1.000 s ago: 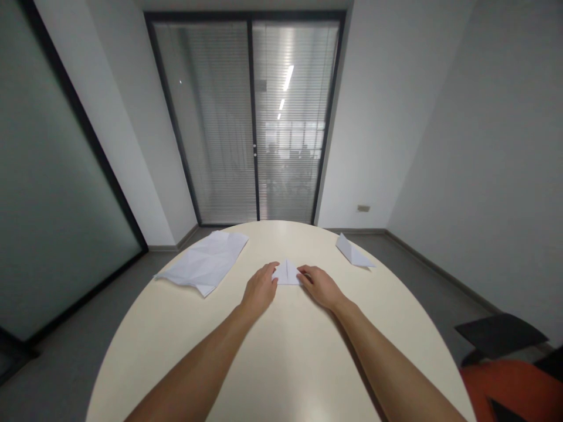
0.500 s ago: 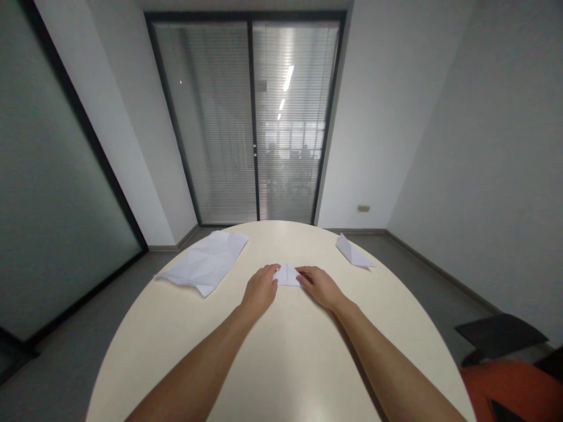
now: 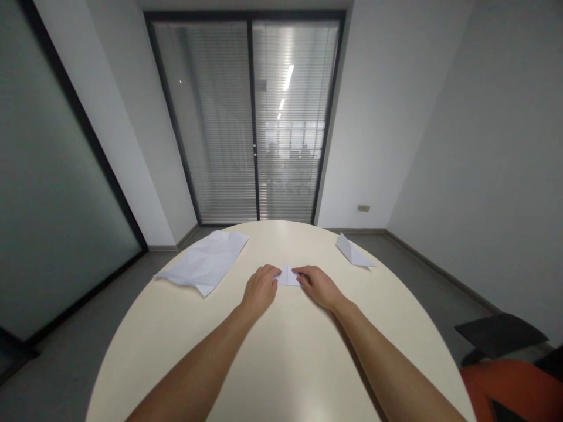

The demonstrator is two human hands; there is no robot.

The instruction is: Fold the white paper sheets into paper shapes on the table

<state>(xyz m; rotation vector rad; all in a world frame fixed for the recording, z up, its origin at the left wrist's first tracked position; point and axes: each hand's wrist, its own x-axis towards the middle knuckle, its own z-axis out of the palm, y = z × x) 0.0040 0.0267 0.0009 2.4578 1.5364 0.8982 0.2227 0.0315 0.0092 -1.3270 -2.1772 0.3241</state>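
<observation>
A small folded sheet of white paper [image 3: 288, 279] lies on the table between my two hands, with a crease running down its middle. My left hand [image 3: 261, 287] grips its left side, thumb and fingers curled in at the edge. On the opposite side, my right hand [image 3: 320, 286] has its fingers bent over the paper's right part, the index fingertip near the upper edge. Both hands cover the outer ends of the paper, so its full outline is hidden.
The round cream table [image 3: 281, 351] fills the foreground. A large creased sheet of paper [image 3: 206, 261] lies to the left, and a folded paper piece [image 3: 353, 253] sits near the right edge. An orange and black chair [image 3: 512, 381] stands at the lower right.
My right index fingertip has shifted slightly left over the paper, toward the middle crease. My left fingertips have edged slightly inward. The other papers have not moved.
</observation>
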